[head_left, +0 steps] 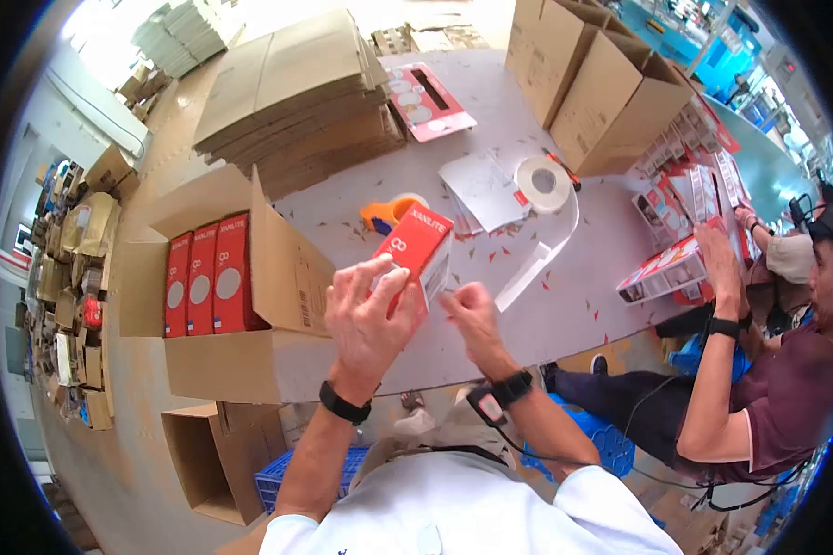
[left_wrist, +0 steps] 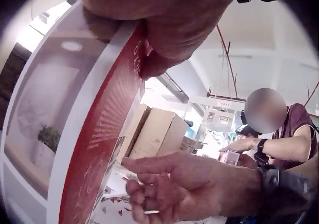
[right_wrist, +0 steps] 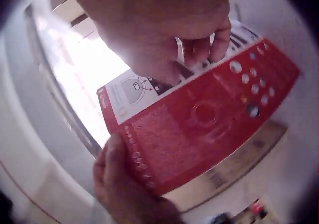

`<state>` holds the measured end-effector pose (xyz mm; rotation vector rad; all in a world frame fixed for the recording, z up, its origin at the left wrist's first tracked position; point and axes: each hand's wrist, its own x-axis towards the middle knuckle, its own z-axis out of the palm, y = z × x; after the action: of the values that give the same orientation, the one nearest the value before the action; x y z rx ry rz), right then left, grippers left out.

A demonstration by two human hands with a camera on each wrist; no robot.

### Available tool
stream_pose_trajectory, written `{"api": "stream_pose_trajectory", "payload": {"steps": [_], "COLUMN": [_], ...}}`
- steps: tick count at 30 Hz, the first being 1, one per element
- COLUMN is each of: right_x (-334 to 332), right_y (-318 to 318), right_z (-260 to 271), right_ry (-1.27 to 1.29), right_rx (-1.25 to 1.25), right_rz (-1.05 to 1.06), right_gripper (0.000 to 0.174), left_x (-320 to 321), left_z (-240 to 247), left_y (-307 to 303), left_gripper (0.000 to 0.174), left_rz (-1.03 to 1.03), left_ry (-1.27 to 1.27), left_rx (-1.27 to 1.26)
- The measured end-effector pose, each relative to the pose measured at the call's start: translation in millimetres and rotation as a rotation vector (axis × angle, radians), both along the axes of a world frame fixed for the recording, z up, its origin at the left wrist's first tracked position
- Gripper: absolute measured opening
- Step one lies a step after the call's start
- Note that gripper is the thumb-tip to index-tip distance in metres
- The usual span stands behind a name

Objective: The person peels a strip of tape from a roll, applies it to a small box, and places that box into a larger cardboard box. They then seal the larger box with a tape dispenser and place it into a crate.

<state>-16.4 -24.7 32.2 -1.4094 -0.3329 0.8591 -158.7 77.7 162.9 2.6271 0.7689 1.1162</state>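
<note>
My left hand (head_left: 370, 310) grips a red and white printed cardboard box (head_left: 416, 236), marked XANLITE, holding it tilted above the table. In the left wrist view the box (left_wrist: 107, 129) fills the left side, with a picture panel facing the camera. My right hand (head_left: 477, 324) is close by the box's right side, its fingers loosely bent. The right wrist view shows the fingers of that hand (right_wrist: 164, 39) over the box's white printed side, while the left hand (right_wrist: 122, 184) holds a lower corner of the box (right_wrist: 204, 119).
An open carton (head_left: 296, 277) with several red boxes stands at the left. A label roll (head_left: 542, 185), white sheets (head_left: 481, 190) and an orange tape dispenser (head_left: 389, 215) lie on the table. Flattened cartons (head_left: 287, 83) are stacked behind. Another person (head_left: 759, 388) handles boxes at the right.
</note>
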Motion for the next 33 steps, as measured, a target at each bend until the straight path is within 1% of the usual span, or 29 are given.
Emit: {"api": "stream_pose_trajectory", "payload": {"steps": [2, 3, 4, 5, 8, 10, 12, 13, 14, 15, 16, 17, 18, 20, 22, 23, 24, 25, 26, 27, 28, 29, 30, 31, 32, 33], "right_x": [16, 15, 22, 29, 36, 90, 117, 109, 100, 90, 74, 63, 62, 56, 71, 84, 98, 112, 117, 126, 135, 141, 148, 150, 149, 148], "right_y": [-13, -14, -7, 5, 53, 78, 85, 90, 88, 83, 85, 89, 98, 100, 104, 105, 114, 123, 121, 124, 124, 120, 117, 114, 108, 108], "right_z": [21, 53, 103, 133, 134, 134, 178, 199, 216, 221, 214, 197, 153, 159, 177, 190, 207, 234, 273, 306, 336, 369, 391, 425, 447, 470], "right_ry": [-0.463, -0.663, -0.870, -1.080, -1.407, -1.411, -1.818, -1.874, -1.917, -1.947, -1.917, -1.884, -1.878, -1.696, -1.676, -1.667, -1.654, -1.700, -1.684, -1.665, -1.693, -1.742, -1.642, -1.818, -1.776, -1.618], "right_rx": [-0.021, 0.007, 0.046, 0.105, -0.111, -0.013, -0.031, 0.040, 0.096, 0.136, 0.186, 0.229, 0.267, 0.143, 0.175, 0.184, 0.272, 0.216, 0.210, 0.282, 0.301, 0.249, 0.322, 0.179, 0.210, 0.167], "right_rz": [-0.196, -0.177, -0.153, -0.123, 0.327, 0.483, 0.447, 0.649, 0.847, 1.036, 1.155, 1.268, 1.251, 1.312, 1.326, 1.335, 1.288, 1.272, 1.212, 1.171, 1.114, 1.048, 0.977, 0.864, 0.755, 0.783], "right_gripper": [0.051, 0.058, 0.064, 0.071, 0.078, 0.085, 0.089, 0.090, 0.091, 0.091, 0.090, 0.088, 0.081, 0.072, 0.068, 0.065, 0.064, 0.065, 0.066, 0.067, 0.068, 0.070, 0.072, 0.081, 0.082, 0.087], "left_x": [0, 0, 1, 0, 1, -3, -6, -5, -3, -2, -1, -1, -6, -38, -87, -112, -135, -158, -175, -186, -195, -199, -200, -198, -196, -195], "left_z": [3, 4, 6, 7, 2, 6, 3, 4, 6, 7, 9, 14, 24, 49, 72, 91, 108, 114, 115, 114, 112, 109, 107, 104, 100, 95], "left_y": [1, -3, -5, -6, -9, -12, -16, -17, -19, -22, -24, -28, -36, -54, -36, -24, -9, 11, 30, 45, 60, 70, 77, 86, 93, 103], "left_gripper": [0.035, 0.037, 0.040, 0.045, 0.048, 0.052, 0.055, 0.056, 0.056, 0.057, 0.057, 0.050, 0.046, 0.037, 0.023, 0.020, 0.019, 0.021, 0.022, 0.024, 0.027, 0.029, 0.030, 0.031, 0.032, 0.032], "left_rz": [0.024, 0.043, 0.066, 0.075, 0.090, 0.121, 0.130, 0.124, 0.140, 0.140, 0.126, 0.113, 0.068, -0.012, -0.030, 0.060, 0.152, 0.174, 0.189, 0.166, 0.141, 0.115, 0.083, 0.049, 0.013, -0.033], "left_ry": [-0.021, -0.023, -0.032, -0.030, -0.068, -0.040, -0.025, -0.018, -0.022, -0.020, -0.016, -0.076, -0.086, -0.111, -0.161, -0.087, -0.020, 0.071, 0.163, 0.227, 0.289, 0.348, 0.401, 0.452, 0.502, 0.524], "left_rx": [-0.028, -0.069, -0.106, -0.073, 0.014, -0.108, -0.091, -0.083, -0.096, -0.111, -0.123, -0.112, -0.053, 0.063, 0.102, 0.154, 0.206, 0.161, 0.113, 0.107, 0.102, 0.094, 0.116, 0.138, 0.161, 0.127]}}
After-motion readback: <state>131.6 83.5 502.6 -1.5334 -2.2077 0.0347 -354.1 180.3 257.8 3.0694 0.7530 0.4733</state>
